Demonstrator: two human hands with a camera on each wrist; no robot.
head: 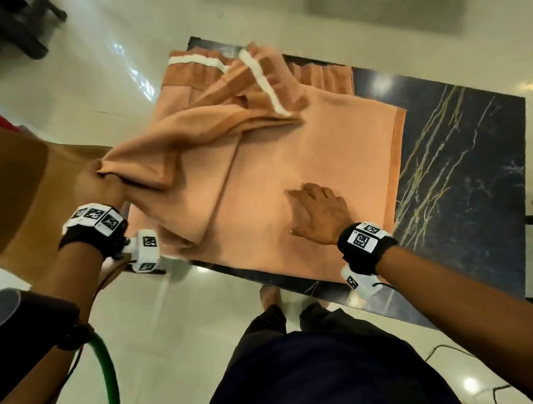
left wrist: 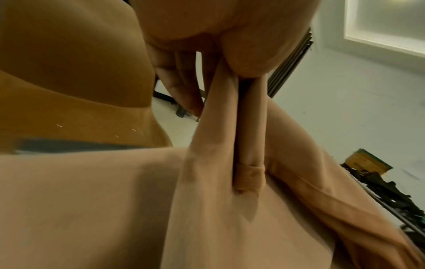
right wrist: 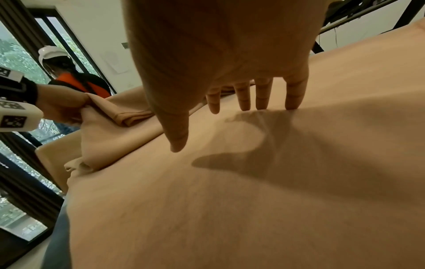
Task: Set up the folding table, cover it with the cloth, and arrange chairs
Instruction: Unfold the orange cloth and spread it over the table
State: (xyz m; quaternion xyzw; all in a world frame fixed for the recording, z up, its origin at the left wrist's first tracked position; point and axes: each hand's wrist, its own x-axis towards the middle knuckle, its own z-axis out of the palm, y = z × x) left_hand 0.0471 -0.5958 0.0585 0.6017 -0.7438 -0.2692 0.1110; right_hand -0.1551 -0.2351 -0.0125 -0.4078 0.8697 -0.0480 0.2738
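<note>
A peach cloth [head: 304,175] with a white band lies partly folded on the dark marble-patterned folding table [head: 460,160], covering its left part. My left hand [head: 97,186] grips a bunched edge of the cloth [left wrist: 225,138] at the table's left end and holds it lifted off the top. My right hand [head: 318,211] lies flat on the cloth [right wrist: 230,182] near the front edge, its fingers [right wrist: 262,94] straight and pressing down. The table's right part is bare.
A tan chair [head: 20,190] stands to the left of the table, close to my left hand. A dark chair [head: 6,33] is at the far left on the glossy white floor. A green hose [head: 109,380] curves by my left arm. Another person in a white helmet [right wrist: 55,54] stands by the window.
</note>
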